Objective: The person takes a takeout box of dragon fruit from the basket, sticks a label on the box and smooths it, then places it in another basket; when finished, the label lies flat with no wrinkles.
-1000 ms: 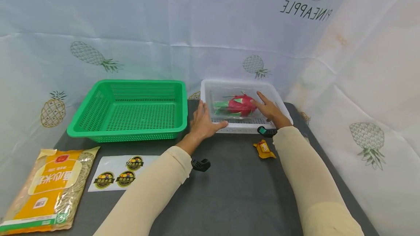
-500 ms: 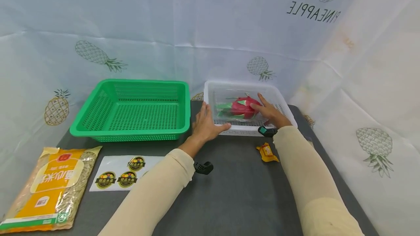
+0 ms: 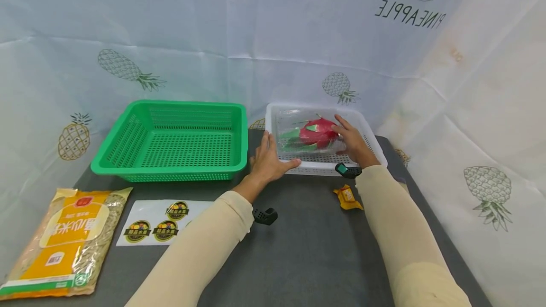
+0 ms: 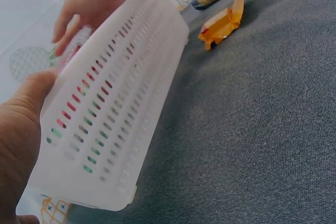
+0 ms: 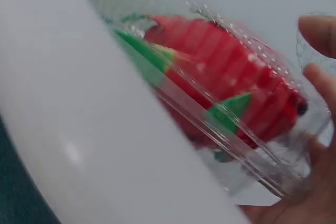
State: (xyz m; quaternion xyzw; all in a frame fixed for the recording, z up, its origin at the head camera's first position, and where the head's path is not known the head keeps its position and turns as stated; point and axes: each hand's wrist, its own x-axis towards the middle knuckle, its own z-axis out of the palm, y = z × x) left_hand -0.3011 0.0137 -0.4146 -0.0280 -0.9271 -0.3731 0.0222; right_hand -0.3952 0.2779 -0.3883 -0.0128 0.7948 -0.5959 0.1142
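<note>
A red dragon fruit (image 3: pixel 316 134) with green tips lies inside a clear plastic box (image 3: pixel 294 113) in the white perforated basket (image 3: pixel 313 167). My right hand (image 3: pixel 354 140) grips the box's right end; in the right wrist view its thumb and fingers (image 5: pixel 323 35) come round that end. The box sits slightly raised within the basket. My left hand (image 3: pixel 268 161) rests against the basket's front left corner, fingers straight along the left side. In the left wrist view the thumb (image 4: pixel 32 95) lies on the front rim.
A green perforated basket (image 3: pixel 183 176) stands left of the white one. An orange wrapped packet (image 3: pixel 347 197) lies before the white basket. At the left are a yellow-labelled grain bag (image 3: pixel 64 245) and a white sheet with round stickers (image 3: pixel 147 210). Printed cloth hangs behind.
My right hand's fingers have closed in on the box's right end, and the box has risen slightly toward the back. The left hand stays at the basket corner.
</note>
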